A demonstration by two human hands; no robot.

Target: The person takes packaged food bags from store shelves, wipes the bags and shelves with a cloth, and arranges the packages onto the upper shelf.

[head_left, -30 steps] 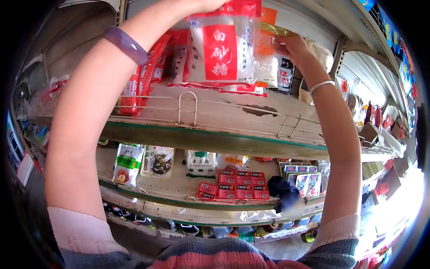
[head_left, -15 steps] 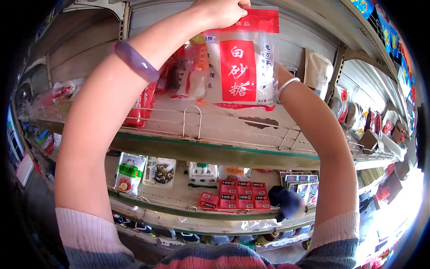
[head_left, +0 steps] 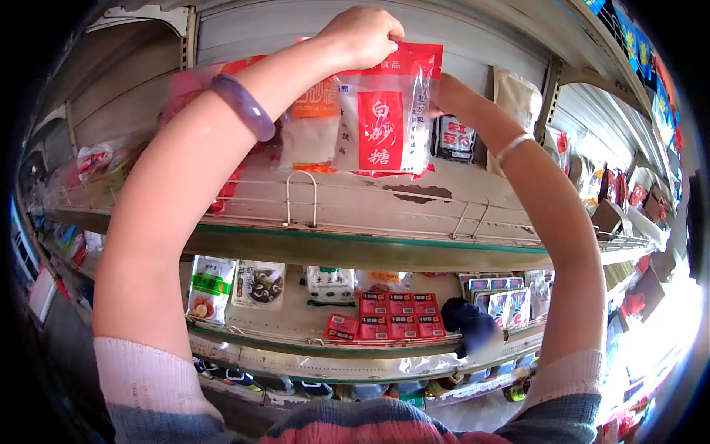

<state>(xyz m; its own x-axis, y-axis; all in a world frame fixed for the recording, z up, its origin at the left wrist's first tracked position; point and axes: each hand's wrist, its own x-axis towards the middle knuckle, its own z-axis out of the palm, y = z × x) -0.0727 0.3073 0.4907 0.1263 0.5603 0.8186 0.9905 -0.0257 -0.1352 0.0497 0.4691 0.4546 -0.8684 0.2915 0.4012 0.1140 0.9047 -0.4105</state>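
My left hand pinches the top edge of a clear and red bag of white sugar, which is upright over the upper shelf. At the bag's right edge is my right hand; its fingers are mostly hidden behind the bag, so their grip does not show. Just left of the bag stands another sugar bag with an orange label, partly covered by my left forearm. A dark packet with a red and white label stands behind my right wrist.
A wire rail runs along the upper shelf's front edge. On the shelf below are red small boxes, a white and green packet and a dark blue object. A brown paper bag stands at the upper right.
The sugar bag and my left hand sit lower and slightly further left in view. More of the orange-labelled bag shows, and the dark packet beside my right wrist has come into sight.
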